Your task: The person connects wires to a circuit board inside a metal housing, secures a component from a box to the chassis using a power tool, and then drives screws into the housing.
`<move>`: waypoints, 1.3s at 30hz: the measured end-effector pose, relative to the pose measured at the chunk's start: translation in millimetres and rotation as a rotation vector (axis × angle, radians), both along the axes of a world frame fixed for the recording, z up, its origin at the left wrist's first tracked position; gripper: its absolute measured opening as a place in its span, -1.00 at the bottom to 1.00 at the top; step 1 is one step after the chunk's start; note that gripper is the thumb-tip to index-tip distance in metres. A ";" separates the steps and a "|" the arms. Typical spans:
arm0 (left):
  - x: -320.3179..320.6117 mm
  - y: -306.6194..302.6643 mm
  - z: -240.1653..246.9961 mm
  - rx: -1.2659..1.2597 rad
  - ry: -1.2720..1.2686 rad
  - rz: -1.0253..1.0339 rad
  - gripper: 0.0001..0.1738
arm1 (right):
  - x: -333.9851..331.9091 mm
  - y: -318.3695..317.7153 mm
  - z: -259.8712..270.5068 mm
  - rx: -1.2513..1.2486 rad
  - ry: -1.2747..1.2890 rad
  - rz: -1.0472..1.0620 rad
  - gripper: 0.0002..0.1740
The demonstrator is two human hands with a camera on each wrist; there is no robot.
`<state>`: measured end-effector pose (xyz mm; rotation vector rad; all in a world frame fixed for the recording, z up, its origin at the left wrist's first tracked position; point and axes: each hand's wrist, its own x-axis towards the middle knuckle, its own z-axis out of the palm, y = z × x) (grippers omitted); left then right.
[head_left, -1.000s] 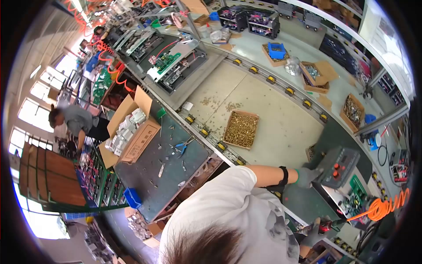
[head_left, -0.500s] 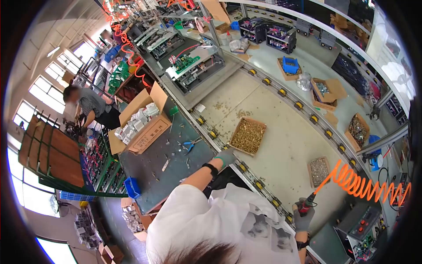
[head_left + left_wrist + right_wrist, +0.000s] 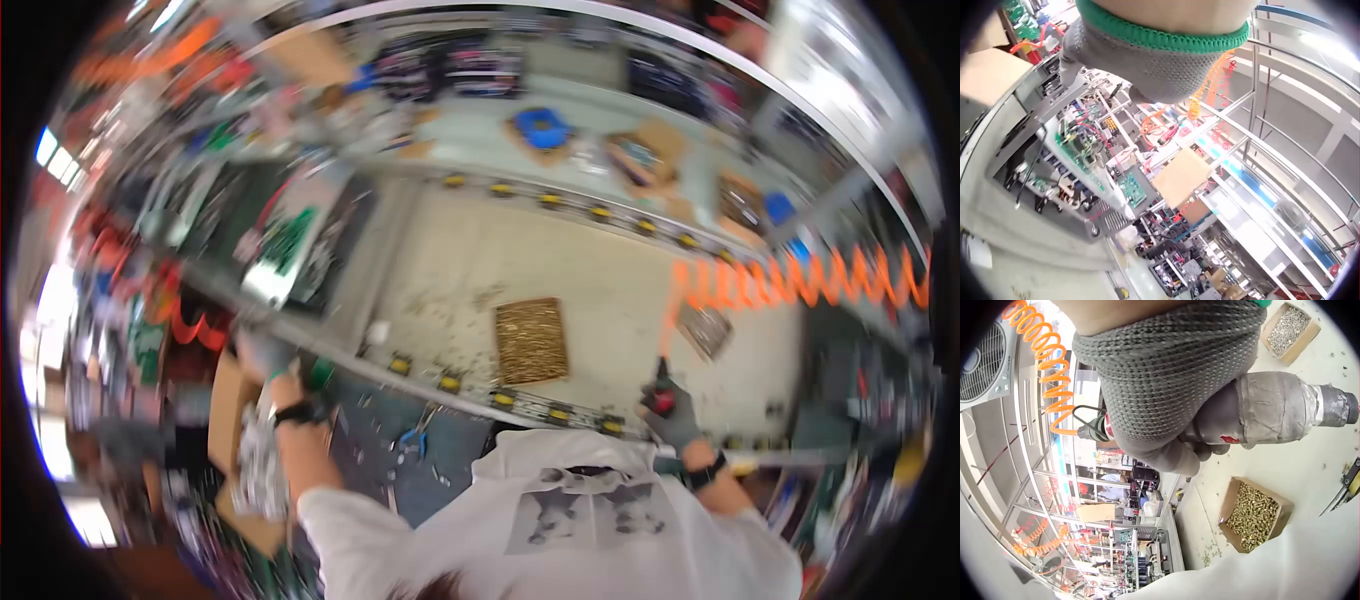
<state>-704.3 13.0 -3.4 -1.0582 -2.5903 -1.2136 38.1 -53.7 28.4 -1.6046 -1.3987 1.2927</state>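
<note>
Within the right grip (image 3: 1175,394), a power tool (image 3: 1275,407)

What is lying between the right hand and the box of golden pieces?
In the head view, the table between the right hand and that box looks bare, though blurred.

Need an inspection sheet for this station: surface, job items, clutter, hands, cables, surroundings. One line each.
Surface: pale worktop between roller rails; small loose pieces scattered toward its left end.
Job items: taped driver in hand; open chassis with green board at the left.
Clutter: box of brass-coloured screws and box of silvery pieces on worktop; pliers among small parts on dark table.
Hands: right hand grips driver; left hand near chassis, contact unclear.
Cables: orange coiled hose runs to driver.
Surroundings: carton of pale parts at left; fan overhead; head view blurred.
</note>
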 end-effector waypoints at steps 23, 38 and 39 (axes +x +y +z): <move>-74.0 171.3 31.1 -0.433 -0.229 -0.245 -0.66 | -82.2 36.5 37.6 -0.420 -0.550 0.066 -0.56; -110.9 90.6 39.2 -0.383 -0.866 -0.376 -0.43 | -92.9 65.5 10.5 -0.419 -0.181 0.061 -0.58; -107.8 88.7 27.8 -0.387 -0.770 -0.428 -0.38 | -93.7 65.0 9.6 -0.459 -0.160 0.029 -0.61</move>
